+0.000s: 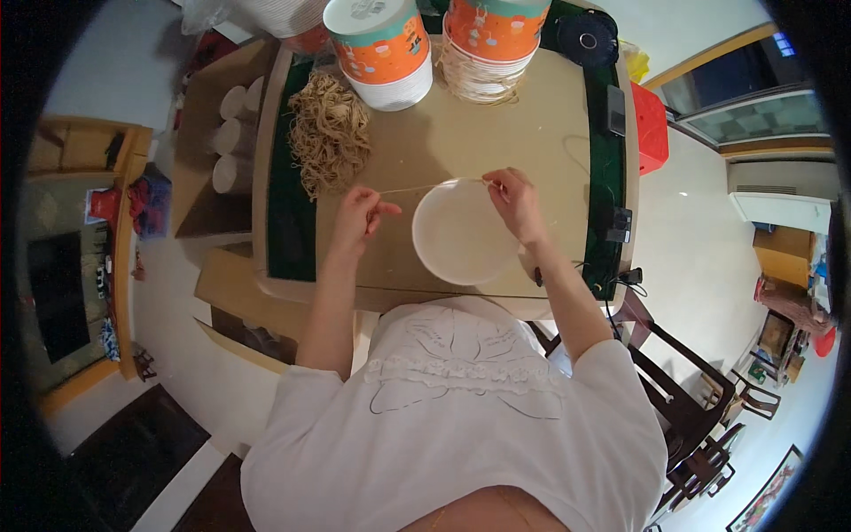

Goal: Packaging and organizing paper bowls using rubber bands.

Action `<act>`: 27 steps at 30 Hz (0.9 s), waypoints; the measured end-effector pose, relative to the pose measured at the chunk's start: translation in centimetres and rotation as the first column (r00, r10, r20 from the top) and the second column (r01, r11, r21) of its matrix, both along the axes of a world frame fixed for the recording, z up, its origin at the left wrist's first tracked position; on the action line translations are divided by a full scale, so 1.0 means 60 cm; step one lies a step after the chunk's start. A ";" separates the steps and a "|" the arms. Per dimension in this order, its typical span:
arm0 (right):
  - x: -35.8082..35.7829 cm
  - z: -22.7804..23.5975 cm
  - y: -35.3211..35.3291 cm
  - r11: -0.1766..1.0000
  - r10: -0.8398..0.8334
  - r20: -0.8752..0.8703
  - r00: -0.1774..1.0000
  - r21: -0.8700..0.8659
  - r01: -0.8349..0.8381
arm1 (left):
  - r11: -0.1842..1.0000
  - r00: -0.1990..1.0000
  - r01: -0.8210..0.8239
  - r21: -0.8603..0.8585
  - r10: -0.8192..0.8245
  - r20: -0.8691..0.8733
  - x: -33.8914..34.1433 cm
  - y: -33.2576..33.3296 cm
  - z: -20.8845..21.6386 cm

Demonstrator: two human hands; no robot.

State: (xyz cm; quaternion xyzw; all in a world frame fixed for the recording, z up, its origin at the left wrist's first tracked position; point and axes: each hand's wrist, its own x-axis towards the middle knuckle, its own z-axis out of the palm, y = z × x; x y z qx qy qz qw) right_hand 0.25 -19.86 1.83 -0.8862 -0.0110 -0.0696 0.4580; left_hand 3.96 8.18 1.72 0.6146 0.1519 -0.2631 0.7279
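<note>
A white paper bowl stands upright on the tan table right in front of me. A thin tan rubber band is stretched in a straight line across the bowl's far rim. My left hand pinches its left end, to the left of the bowl. My right hand pinches its right end at the bowl's upper right rim. A heap of loose tan rubber bands lies on the table beyond my left hand.
Two stacks of orange-and-white paper bowls stand at the table's far side. An open cardboard box with white cup stacks sits left of the table. A red stool and dark chairs are at the right.
</note>
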 end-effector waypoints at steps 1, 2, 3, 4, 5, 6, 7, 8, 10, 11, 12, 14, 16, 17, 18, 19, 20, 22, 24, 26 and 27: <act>0.010 0.008 0.000 0.998 0.007 0.032 0.999 -0.055 -0.006 | 1.000 1.000 -0.023 -0.004 0.023 -0.008 -0.004 0.004 -0.002; 0.021 0.016 -0.002 0.999 0.003 0.030 1.000 -0.050 -0.001 | 1.000 1.000 -0.018 0.001 0.018 -0.009 -0.009 0.008 0.001; 0.032 0.023 -0.006 0.992 0.070 0.085 0.994 -0.115 -0.060 | 0.999 0.999 -0.048 -0.004 0.048 -0.023 -0.014 0.013 0.005; 0.041 0.025 -0.010 0.976 0.139 0.135 0.981 -0.183 -0.114 | 0.997 0.996 -0.077 -0.009 0.077 -0.037 -0.020 0.018 0.010; 0.049 0.022 -0.013 0.978 0.133 0.137 0.982 -0.180 -0.107 | 0.997 0.997 -0.071 -0.006 0.071 -0.036 -0.024 0.023 0.018; 0.055 0.019 -0.016 0.972 0.158 0.121 0.980 -0.195 -0.133 | 0.999 1.000 -0.002 0.033 0.003 -0.027 -0.029 0.027 0.027; 0.062 0.016 -0.019 0.965 0.182 0.103 0.978 -0.209 -0.157 | 0.995 0.998 0.066 0.072 -0.065 -0.021 -0.033 0.029 0.038; 0.069 0.012 -0.021 0.967 0.176 0.104 0.979 -0.205 -0.152 | 0.995 0.997 0.072 0.075 -0.070 -0.021 -0.039 0.029 0.049; 0.083 0.005 -0.027 0.962 0.199 0.135 0.971 -0.218 -0.167 | 0.985 0.984 0.165 0.055 -0.161 -0.071 -0.047 0.023 0.074; 0.089 0.003 -0.026 0.963 0.196 0.135 0.971 -0.215 -0.164 | 0.984 0.984 0.168 0.058 -0.163 -0.072 -0.053 0.016 0.089; 0.095 0.002 -0.024 0.970 0.183 0.185 0.966 -0.192 -0.147 | 0.976 0.968 0.214 0.032 -0.208 -0.141 -0.057 0.006 0.102; 0.090 0.021 -0.014 0.977 0.170 0.233 0.958 -0.165 -0.134 | 0.967 0.946 0.255 0.007 -0.248 -0.210 -0.073 -0.013 0.107; 0.050 0.076 0.009 0.993 -0.006 0.189 0.982 -0.112 0.027 | 0.898 0.953 0.173 -0.405 -0.256 -0.160 -0.089 -0.032 0.106; 0.018 0.072 0.014 0.993 0.089 -0.013 0.996 0.080 -0.088 | 0.899 0.955 0.168 -0.403 -0.250 -0.161 -0.096 -0.046 0.105; -0.017 0.068 0.017 0.946 0.213 -0.195 0.957 0.285 -0.153 | 0.846 0.968 0.096 -0.524 -0.202 -0.150 -0.101 -0.063 0.105; -0.048 0.079 0.035 0.922 0.357 -0.365 0.860 0.284 -0.263 | 0.768 0.978 0.021 -0.640 -0.150 -0.148 -0.105 -0.076 0.100; -0.077 0.095 0.051 0.879 0.476 -0.516 0.712 0.307 -0.365 | 0.767 0.977 0.014 -0.642 -0.146 -0.153 -0.109 -0.093 0.098; -0.119 0.095 0.061 0.691 0.712 -0.454 0.536 0.590 -0.418 | 0.744 0.989 -0.062 -0.666 -0.044 -0.141 -0.108 -0.121 0.100; -0.155 0.071 0.061 0.700 0.644 -0.463 0.610 0.678 -0.224 | 0.783 0.987 -0.069 -0.618 -0.034 -0.154 -0.100 -0.115 0.097; -0.189 0.026 0.044 0.650 0.511 -0.478 0.714 0.759 0.042 | 0.821 0.986 -0.078 -0.566 -0.020 -0.165 -0.100 -0.097 0.086; -0.197 0.018 0.037 0.647 0.507 -0.479 0.717 0.761 0.050 | 0.913 0.991 -0.020 -0.408 -0.037 -0.131 -0.103 -0.083 0.074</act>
